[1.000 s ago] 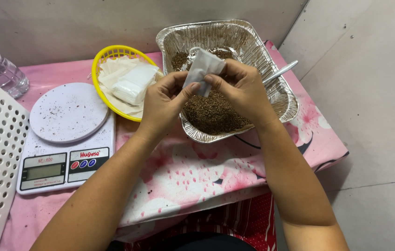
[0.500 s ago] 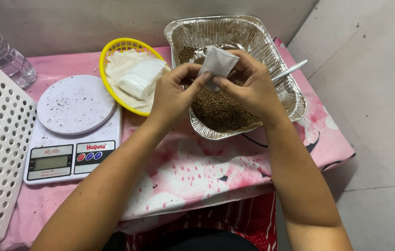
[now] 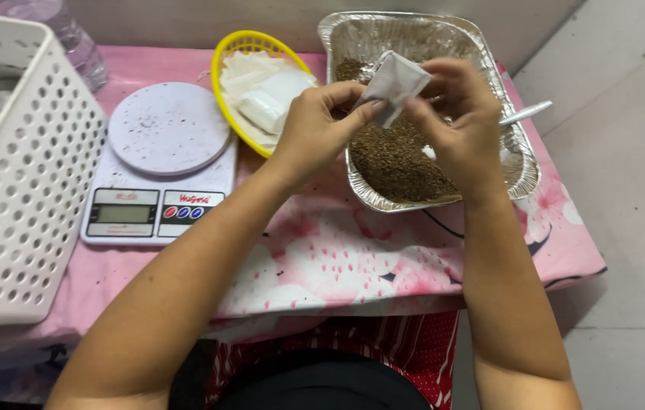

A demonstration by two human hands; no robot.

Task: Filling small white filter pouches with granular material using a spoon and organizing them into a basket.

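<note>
Both hands hold one small white pouch (image 3: 393, 82) above a foil tray (image 3: 512, 163) of brown granules (image 3: 398, 156). My left hand (image 3: 321, 125) pinches the pouch's lower left edge. My right hand (image 3: 459, 114) grips its right side with fingers curled. The pouch is tilted, its top toward the far side. A white spoon handle (image 3: 526, 112) sticks out over the tray's right rim.
A yellow oval basket (image 3: 240, 53) with white pouches sits left of the tray. A white kitchen scale (image 3: 159, 163) stands further left, a white perforated basket (image 3: 11, 197) at the left edge, a plastic bottle (image 3: 72, 34) behind. The pink floral cloth (image 3: 322, 258) ends at the near table edge.
The view has shifted, so everything sits further right in frame. Both hands keep hold of the pouch over the tray and have turned it slightly.
</note>
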